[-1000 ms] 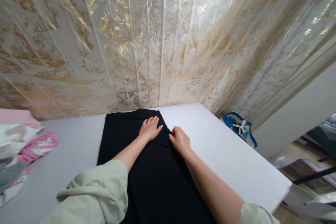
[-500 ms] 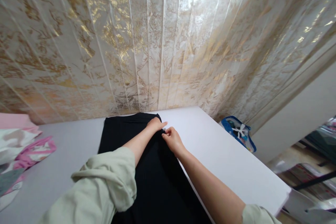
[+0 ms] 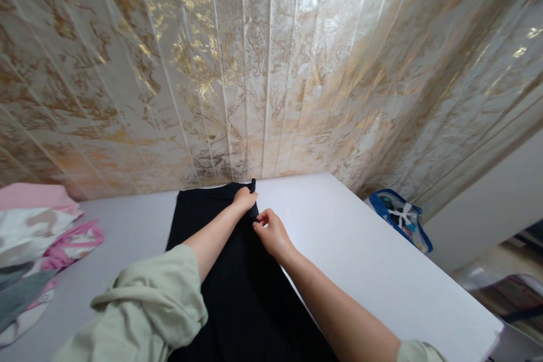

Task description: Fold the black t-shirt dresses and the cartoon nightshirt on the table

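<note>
A long black garment point(image 3: 250, 294) lies spread over the white table, its far end close to the curtain. My left hand point(image 3: 245, 199) is closed on the garment's far right corner, where a bit of cloth sticks up beyond the fingers. Just nearer to me, my right hand point(image 3: 271, 233) pinches the right edge of the same black cloth between thumb and fingers. The two hands are a short way apart. My left forearm crosses over the garment and hides part of it; its lower end runs out of view.
At the left of the white table point(image 3: 339, 237) lies a pile of clothes point(image 3: 38, 237) in pink, white and grey. A clear pouch with blue trim point(image 3: 401, 219) stands past the right table edge. A gold-patterned curtain point(image 3: 237, 68) hangs right behind the table.
My hands have drawn slightly apart along the garment's right edge, the right one a little nearer to me. The corner cloth now stands up past my left hand. The view has shifted slightly left.
</note>
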The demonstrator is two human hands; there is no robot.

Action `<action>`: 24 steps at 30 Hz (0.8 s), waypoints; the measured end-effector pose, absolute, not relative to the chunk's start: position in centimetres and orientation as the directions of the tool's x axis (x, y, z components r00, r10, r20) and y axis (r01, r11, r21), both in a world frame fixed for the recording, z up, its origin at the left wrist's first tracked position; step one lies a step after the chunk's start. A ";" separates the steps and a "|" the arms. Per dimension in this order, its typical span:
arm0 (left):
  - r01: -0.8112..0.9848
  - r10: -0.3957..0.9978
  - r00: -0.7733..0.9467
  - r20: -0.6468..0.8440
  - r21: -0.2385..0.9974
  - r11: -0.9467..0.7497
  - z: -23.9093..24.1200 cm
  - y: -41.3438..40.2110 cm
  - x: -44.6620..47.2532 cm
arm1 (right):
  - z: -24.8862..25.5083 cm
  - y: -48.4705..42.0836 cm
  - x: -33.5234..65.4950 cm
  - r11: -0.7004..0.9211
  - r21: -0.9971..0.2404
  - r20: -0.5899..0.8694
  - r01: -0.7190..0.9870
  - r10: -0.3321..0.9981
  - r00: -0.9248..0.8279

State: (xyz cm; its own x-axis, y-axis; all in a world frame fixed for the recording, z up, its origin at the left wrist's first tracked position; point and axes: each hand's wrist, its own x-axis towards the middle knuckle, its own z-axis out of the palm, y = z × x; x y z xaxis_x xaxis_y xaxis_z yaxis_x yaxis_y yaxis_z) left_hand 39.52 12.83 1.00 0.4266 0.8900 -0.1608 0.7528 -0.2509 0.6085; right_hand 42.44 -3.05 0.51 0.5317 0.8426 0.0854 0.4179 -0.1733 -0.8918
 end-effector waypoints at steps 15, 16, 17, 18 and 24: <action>0.692 0.935 0.343 -0.093 0.698 -0.184 -0.4 15.3 30.4 | 0.4 1.1 34.6 -0.170 -0.916 0.003 0.364 0.904 0.428; 0.689 0.935 0.347 -0.066 0.695 -0.207 -0.5 15.4 30.2 | 0.1 1.2 34.4 -0.176 -0.912 -0.003 0.371 0.906 0.422; 0.685 0.935 0.352 -0.038 0.692 -0.230 -0.6 15.5 30.1 | -0.1 1.3 34.3 -0.177 -0.907 -0.001 0.382 0.908 0.418; 0.679 0.933 0.359 -0.009 0.688 -0.255 -0.8 15.5 30.0 | -0.3 1.3 34.2 -0.176 -0.901 0.004 0.397 0.911 0.413; 0.648 0.866 0.489 0.102 0.622 -0.439 -1.2 15.7 29.1 | -0.9 0.3 34.5 -0.180 -0.805 0.052 0.566 0.928 0.369</action>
